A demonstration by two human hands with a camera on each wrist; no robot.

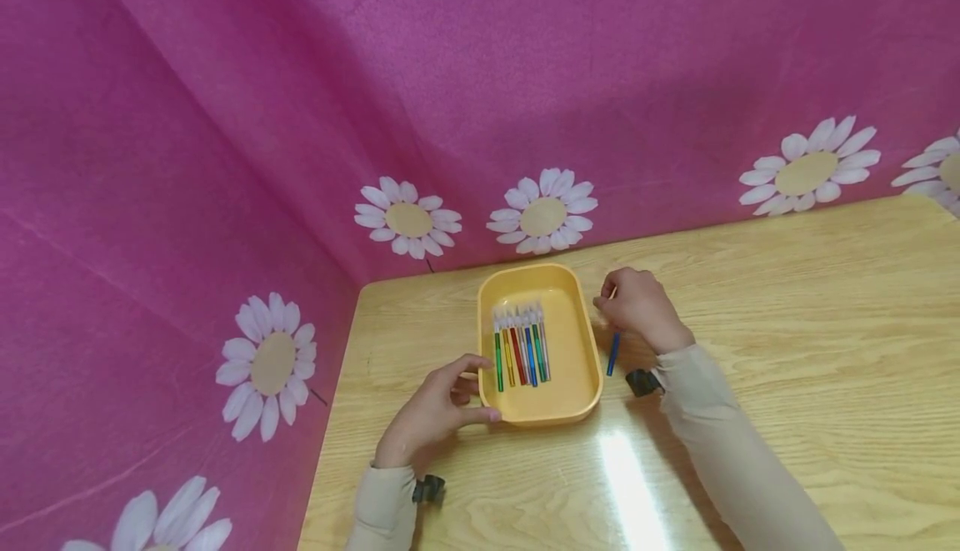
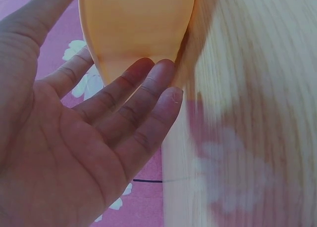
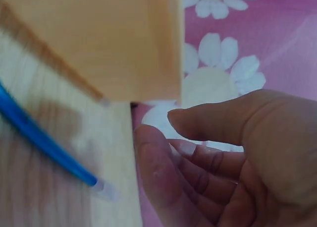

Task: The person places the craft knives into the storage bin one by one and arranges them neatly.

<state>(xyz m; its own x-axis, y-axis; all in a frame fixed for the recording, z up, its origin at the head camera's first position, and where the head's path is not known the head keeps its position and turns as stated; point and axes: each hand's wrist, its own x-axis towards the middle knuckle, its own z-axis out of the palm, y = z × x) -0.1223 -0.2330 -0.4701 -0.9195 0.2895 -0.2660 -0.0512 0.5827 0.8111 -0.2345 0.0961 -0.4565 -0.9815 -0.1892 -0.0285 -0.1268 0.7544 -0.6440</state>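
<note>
Head cam sits high, looking forward and down at the wooden table (image 1: 750, 326) tucked into a pink daisy-cloth corner. Both wrist cams are super close and low: the left looks across the palm at the yellow tray (image 2: 136, 24), the right at the same tray's wall (image 3: 109, 38) from its other side.

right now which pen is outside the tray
The blue pen alone lies on the table, right of the tray, near the right hand; the others lie inside.
</note>
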